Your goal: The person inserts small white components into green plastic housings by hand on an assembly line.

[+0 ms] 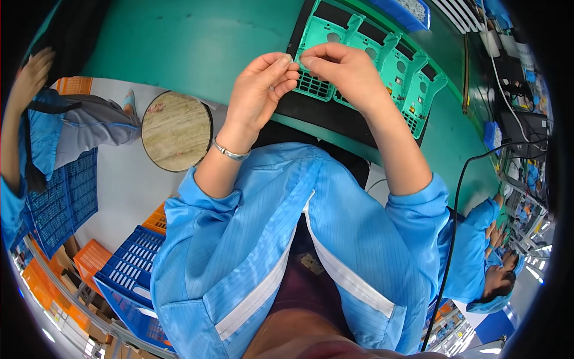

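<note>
My left hand (260,85) and my right hand (351,73) are raised close together above the near left part of a row of green plastic housings (391,67). Thumb and fingertips are pinched together on each hand, only a small gap apart. Whatever may sit between the fingertips is too small to make out. The housings have round holes, grid openings and upright side ribs; several stand side by side on a black mat (353,124). My right hand and wrist cover part of them.
Beneath the mat is a green worktable (191,45). A blue bin (423,23) of small pale parts stands at the far edge. To my left are a round stool (177,131), blue crates (128,263) and a co-worker (48,128); another person (472,257) sits right, past a black cable (457,203).
</note>
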Motion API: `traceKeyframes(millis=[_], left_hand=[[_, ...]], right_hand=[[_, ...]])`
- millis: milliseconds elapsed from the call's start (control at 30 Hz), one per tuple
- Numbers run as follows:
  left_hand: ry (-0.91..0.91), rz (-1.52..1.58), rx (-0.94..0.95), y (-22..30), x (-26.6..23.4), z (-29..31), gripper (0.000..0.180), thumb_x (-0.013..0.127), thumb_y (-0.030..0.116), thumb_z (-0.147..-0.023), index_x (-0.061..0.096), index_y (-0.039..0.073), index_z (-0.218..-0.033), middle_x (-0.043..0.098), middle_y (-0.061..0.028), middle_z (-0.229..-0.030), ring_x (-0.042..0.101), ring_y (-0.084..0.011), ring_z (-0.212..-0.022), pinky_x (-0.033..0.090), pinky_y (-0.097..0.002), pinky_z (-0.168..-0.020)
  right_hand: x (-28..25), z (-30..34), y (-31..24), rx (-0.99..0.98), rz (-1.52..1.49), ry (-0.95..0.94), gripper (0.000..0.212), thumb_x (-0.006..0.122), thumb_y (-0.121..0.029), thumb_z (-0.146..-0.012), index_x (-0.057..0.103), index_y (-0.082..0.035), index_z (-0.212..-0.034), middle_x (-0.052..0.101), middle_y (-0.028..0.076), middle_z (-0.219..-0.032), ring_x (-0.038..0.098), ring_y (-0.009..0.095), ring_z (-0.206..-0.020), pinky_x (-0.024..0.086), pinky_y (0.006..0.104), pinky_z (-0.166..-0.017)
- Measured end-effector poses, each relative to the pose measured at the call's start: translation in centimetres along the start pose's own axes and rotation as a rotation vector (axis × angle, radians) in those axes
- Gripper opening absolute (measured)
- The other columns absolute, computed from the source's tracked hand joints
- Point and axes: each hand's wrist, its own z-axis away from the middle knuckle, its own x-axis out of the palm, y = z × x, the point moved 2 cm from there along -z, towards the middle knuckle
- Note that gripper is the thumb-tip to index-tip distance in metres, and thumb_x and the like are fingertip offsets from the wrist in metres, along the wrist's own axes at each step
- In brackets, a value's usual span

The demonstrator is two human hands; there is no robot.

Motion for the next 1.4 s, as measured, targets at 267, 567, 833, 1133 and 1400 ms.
traceKeyframes(millis=[267,567,833,1133,1400], left_hand=[[-0.081,-0.094,-0.025,0.7,0.2,-1.0,0.019,0.058,0.013,-0.085,0.057,0.001,-0.099,0.061,-0.0058,-0.084,0.059,-0.011,-0.073,0.049,-0.0224,-0.066],[-0.095,-0.157,-0.111,0.1,-0.5,0.7,0.017,0.059,0.014,-0.084,0.056,0.001,-0.095,0.06,-0.0056,-0.082,0.059,-0.0119,-0.072,0.05,-0.0229,-0.065],[-0.058,-0.023,0.079,0.2,-0.1,-0.1,0.029,0.047,0.006,-0.088,0.047,-0.006,-0.115,0.055,-0.0153,-0.108,0.055,-0.0201,-0.099,0.045,-0.0292,-0.088],[0.006,-0.034,0.048,-0.2,-1.9,0.0,0.032,0.049,0.01,-0.089,0.046,-0.006,-0.116,0.058,-0.014,-0.102,0.057,-0.0176,-0.092,0.047,-0.0273,-0.082],[0.014,-0.087,0.019,-0.5,-1.3,0.2,0.033,0.051,0.008,-0.087,0.046,-0.007,-0.116,0.057,-0.0122,-0.099,0.057,-0.0156,-0.09,0.047,-0.0264,-0.082]], right_hand=[[-0.7,-0.6,-0.8,0.127,-0.099,-0.062,0.026,0.059,-0.025,-0.078,0.065,-0.002,-0.089,0.065,0.006,-0.081,0.059,0.013,-0.074,0.047,0.026,-0.068],[0.2,0.5,0.0,0.204,-0.102,-0.164,0.015,0.063,-0.015,-0.077,0.064,0.0,-0.081,0.06,0.002,-0.068,0.052,0.007,-0.062,0.043,0.0224,-0.056],[-1.0,-2.3,2.2,-0.616,0.868,0.341,0.01,0.059,-0.015,-0.076,0.063,-0.007,-0.082,0.06,0.009,-0.077,0.058,0.027,-0.071,0.047,0.0346,-0.061],[-0.9,-1.2,3.0,-0.725,0.719,0.379,0.008,0.059,-0.006,-0.07,0.061,-0.003,-0.077,0.06,0.008,-0.079,0.057,0.027,-0.074,0.045,0.0383,-0.066],[0.1,-2.2,3.2,-0.627,0.921,0.304,0.008,0.059,-0.01,-0.071,0.055,-0.005,-0.067,0.053,0.008,-0.068,0.055,0.025,-0.069,0.043,0.0373,-0.064]])
